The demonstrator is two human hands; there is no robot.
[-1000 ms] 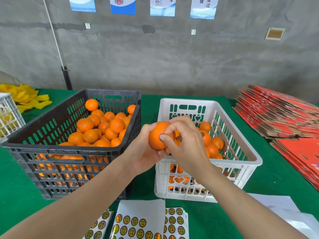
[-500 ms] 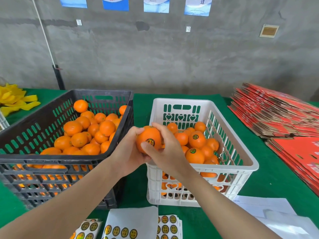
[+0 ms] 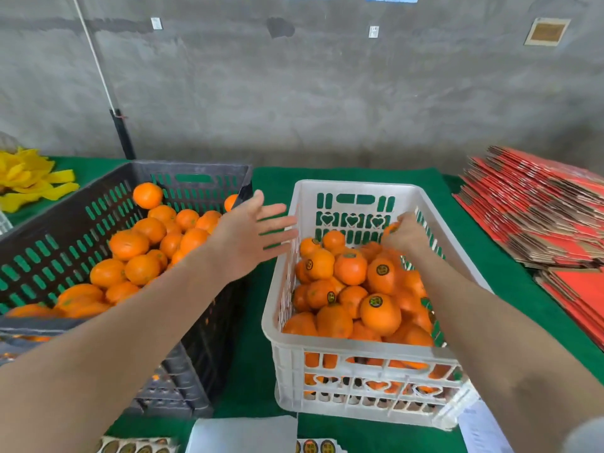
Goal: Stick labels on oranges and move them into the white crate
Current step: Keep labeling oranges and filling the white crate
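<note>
Right hand (image 3: 408,238), fingers curled round an orange (image 3: 390,227), sits low in the far right corner of the white crate (image 3: 359,349); left hand (image 3: 248,237), spread and holding nothing, hovers beside the black crate (image 3: 196,170), whose oranges (image 3: 129,245) lie to its left.

The right hand (image 3: 407,235) hides most of the orange (image 3: 391,227) it grips, and the bottom edge cuts off the label sheets (image 3: 137,446), their print unreadable.
</note>
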